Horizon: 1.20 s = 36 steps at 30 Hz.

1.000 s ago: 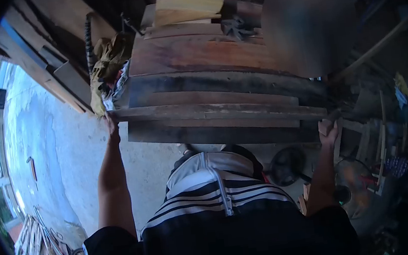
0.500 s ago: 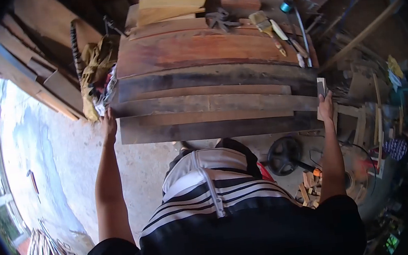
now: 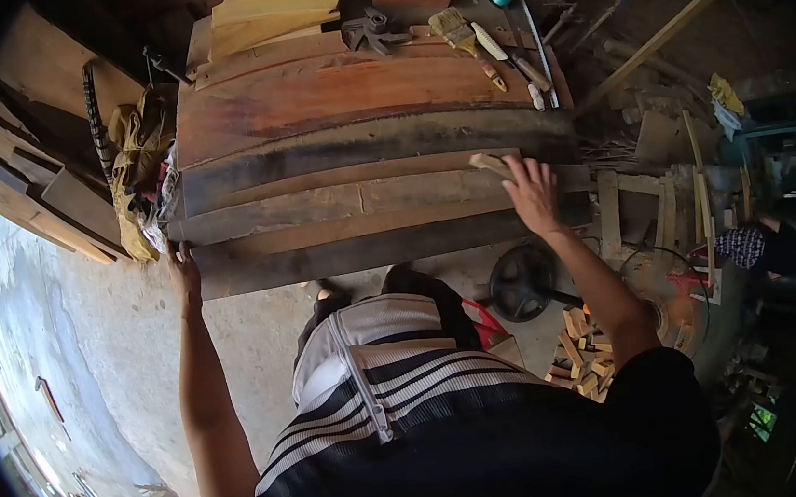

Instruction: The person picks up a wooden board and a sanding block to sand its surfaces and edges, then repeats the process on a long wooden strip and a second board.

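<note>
the left hand (image 3: 184,273) is at the left of the frame, at the left end of the plank (image 3: 364,198), with its fingers close together by the plank's edge; whether they are clamped on it i cannot tell. the right hand (image 3: 535,197) is right of the centre, over the plank, its outer fingers spread apart. a small block (image 3: 490,165) is at the thumb side of that hand, touching it; how firmly the fingers close on it i cannot tell.

the plank runs across the middle of the frame, over a paler board (image 3: 386,224). a dark board (image 3: 369,250) lies along the near side, and a dark, stained strip (image 3: 358,148) on the far side. beyond these is the reddish bench top (image 3: 324,98), with yellow boards (image 3: 272,17) at the upper left, a metal clamp (image 3: 375,32) beside them, and a brush (image 3: 465,40) to the right of the clamp. crumpled cloth (image 3: 139,164) hangs just left of the bench top. at the lower right are a black wheel (image 3: 521,282) and wood scraps (image 3: 580,355) on the floor (image 3: 130,374).
</note>
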### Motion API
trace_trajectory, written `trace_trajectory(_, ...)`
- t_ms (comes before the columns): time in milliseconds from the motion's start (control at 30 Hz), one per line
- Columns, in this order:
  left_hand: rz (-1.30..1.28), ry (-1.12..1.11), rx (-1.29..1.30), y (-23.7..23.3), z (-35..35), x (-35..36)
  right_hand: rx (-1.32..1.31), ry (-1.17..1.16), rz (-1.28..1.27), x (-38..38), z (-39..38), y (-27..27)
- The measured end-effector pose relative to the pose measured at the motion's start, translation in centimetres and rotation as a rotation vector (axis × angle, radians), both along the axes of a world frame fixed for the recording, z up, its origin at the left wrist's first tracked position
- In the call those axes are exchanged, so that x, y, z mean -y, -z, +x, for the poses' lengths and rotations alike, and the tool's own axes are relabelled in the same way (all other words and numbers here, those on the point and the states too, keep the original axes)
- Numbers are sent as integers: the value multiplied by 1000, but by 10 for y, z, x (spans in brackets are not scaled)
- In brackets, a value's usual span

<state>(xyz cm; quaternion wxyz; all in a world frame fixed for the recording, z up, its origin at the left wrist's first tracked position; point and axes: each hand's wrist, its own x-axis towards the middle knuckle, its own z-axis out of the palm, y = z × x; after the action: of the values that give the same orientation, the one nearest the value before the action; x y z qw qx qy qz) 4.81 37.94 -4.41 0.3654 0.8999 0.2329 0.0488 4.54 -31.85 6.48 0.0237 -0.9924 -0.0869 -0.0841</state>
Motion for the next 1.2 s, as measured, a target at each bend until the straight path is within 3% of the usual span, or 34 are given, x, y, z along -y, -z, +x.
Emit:
trace_trajectory(133, 97, -84, -7, 7, 4, 1, -28, -262, 62, -110, 16, 3)
trace_trajectory(233, -24, 11, 158, 18, 3, -7, 27, -479, 129, -191, 20, 16)
trace_trajectory(267, -108, 31, 169, 13, 3, -6, -66, -489, 178, -203, 20, 22)
trace_trajectory(367, 0, 41, 127, 8, 4, -8, -10, -473, 180, -181, 14, 12)
trace_trajectory(533, 28, 46, -48, -2, 4, -13, -125, -149, -22, -43, -14, -11)
trace_trajectory(600, -6, 31, -51, 12, 4, -18, -89, -178, -94, 3, -22, -9)
trace_trajectory(667, -78, -6, 7, 8, 1, -6, -79, -245, -126, 7, -21, -7)
trace_trajectory(733, -115, -33, 47, 8, -1, -6, -61, -143, -157, -13, -10, 5)
trace_trajectory(900, -397, 15, 124, 10, -10, -13, 16, -458, -63, -178, 21, 10)
trace_trajectory(1000, -495, -140, -10, -62, -10, 28, -51, -557, 15, -303, 41, 14)
trace_trajectory(1100, -421, -24, 13, -33, -11, 8, -35, -663, 55, -393, 51, 12)
trace_trajectory(1200, -487, -60, 1, -30, -14, 2, -80, -727, 65, -420, 58, 6)
